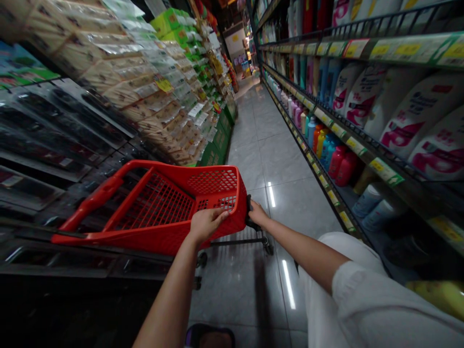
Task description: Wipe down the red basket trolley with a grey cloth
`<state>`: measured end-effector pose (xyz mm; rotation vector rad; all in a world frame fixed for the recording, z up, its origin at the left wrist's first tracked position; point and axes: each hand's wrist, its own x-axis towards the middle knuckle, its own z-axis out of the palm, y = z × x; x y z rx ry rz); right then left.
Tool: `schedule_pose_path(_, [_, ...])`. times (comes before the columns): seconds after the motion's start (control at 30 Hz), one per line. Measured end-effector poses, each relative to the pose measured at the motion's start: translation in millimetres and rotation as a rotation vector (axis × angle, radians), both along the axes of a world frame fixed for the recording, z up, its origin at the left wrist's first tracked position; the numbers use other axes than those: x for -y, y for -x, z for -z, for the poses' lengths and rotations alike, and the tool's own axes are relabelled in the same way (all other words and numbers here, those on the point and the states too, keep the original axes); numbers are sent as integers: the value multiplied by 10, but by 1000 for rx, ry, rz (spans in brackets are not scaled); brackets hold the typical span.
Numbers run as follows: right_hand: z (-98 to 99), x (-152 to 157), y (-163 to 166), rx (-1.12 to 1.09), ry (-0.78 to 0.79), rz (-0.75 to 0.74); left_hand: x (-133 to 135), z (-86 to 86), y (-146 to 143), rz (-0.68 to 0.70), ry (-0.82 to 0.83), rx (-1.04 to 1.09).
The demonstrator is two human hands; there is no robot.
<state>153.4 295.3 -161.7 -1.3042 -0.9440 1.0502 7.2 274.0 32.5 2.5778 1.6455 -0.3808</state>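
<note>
A red plastic shopping cart point(145, 241) with a lattice basket stands before me, its handle point(96, 200) end pointing left. My left hand point(209, 223) is closed over the near side rim, by the corner; its fingers reach along the rim and partly hide it. On the basket's right end, my right hand point(257, 213) is closed around a black fitting point(250, 220), with most of its fingers hidden behind it. Below the basket show a dark frame bar and wheels point(268, 246) on the tiles.
Shelves on the right hold white bottles point(416, 111) and smaller coloured bottles point(326, 145). At the left are stacked wrapped packs point(145, 92), green boxes point(213, 145) and a rack of hanging packaged goods point(54, 116). A grey tiled aisle point(268, 116) runs between them.
</note>
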Motion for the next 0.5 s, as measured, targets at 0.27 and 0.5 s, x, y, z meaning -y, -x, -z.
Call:
schedule_pose_path(0.27, [-316,-52,-46,-27,-185,85,-86,51,-59,-39,-49,27])
schedule_pose_path(0.5, [-44,276,96,-8,100,-61,-167,64,-214,-46,-81,13])
